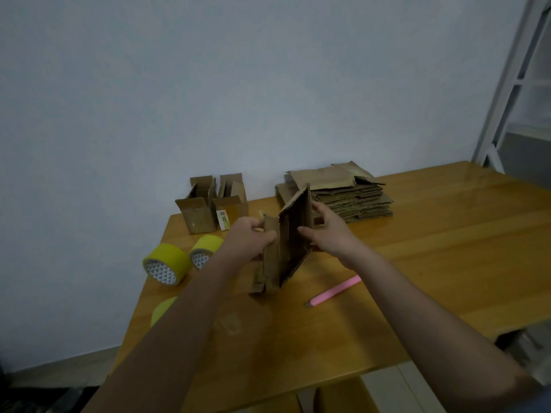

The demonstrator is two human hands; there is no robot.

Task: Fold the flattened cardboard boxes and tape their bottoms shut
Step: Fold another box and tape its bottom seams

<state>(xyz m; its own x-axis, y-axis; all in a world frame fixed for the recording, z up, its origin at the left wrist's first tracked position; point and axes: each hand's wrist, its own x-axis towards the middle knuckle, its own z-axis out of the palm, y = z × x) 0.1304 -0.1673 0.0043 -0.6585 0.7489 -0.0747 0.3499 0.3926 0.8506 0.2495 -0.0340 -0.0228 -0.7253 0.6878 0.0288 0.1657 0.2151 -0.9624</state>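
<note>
Above the middle of the wooden table I hold a brown cardboard box, partly opened into a tube with its flaps loose. My left hand grips its left flaps from the side. My right hand holds its right wall, thumb on the near side and fingers behind. A stack of flattened boxes lies at the back, right of centre. Two folded boxes stand open-topped at the back left. Two yellow tape rolls lie at the left edge.
A third yellow tape roll shows partly behind my left forearm. A pink utility knife lies on the table below my right wrist. A white metal frame rises at the far right. A grey wall stands behind the table.
</note>
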